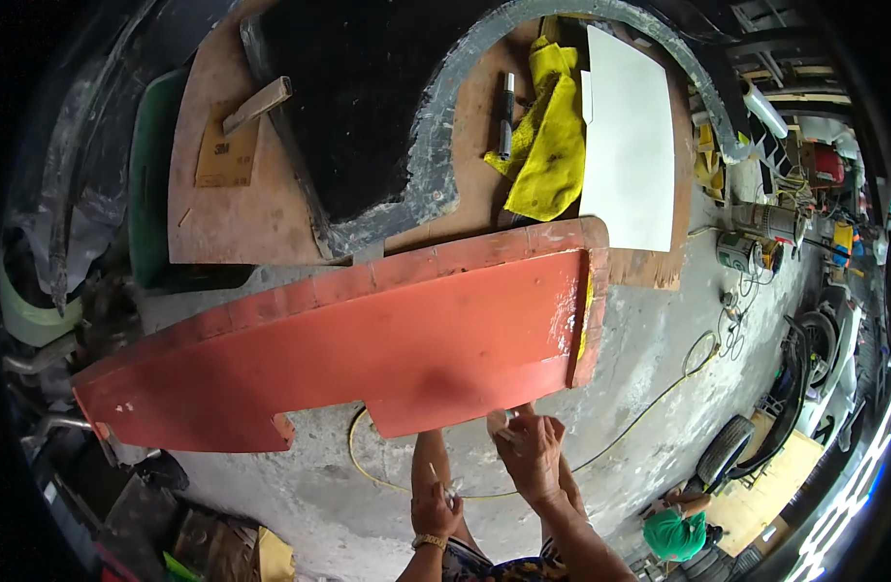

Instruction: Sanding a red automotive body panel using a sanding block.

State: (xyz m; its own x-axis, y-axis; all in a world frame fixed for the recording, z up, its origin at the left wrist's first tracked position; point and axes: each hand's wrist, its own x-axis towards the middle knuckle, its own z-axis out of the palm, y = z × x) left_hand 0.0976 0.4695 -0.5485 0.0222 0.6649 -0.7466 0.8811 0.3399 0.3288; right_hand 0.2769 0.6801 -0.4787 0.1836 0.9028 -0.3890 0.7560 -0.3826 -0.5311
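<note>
My right hand is closed on a small pale beige piece, held just below the lower edge of a long red panel; its exact kind does not show. Lower and to the left, my left hand, a gold watch at its wrist, has its fingers curled in. A thin whitish bit shows by those fingers, too small to name. The panel has a duller, banded rim along its top and right side, with glossy patches and yellow marks near the right end. A notch cuts into its lower edge.
Beyond the panel, a brown board bears a black panel with a grey rim, a yellow cloth, a marker, a white sheet and sandpaper. A yellow hose crosses the concrete floor. A person in green is at lower right.
</note>
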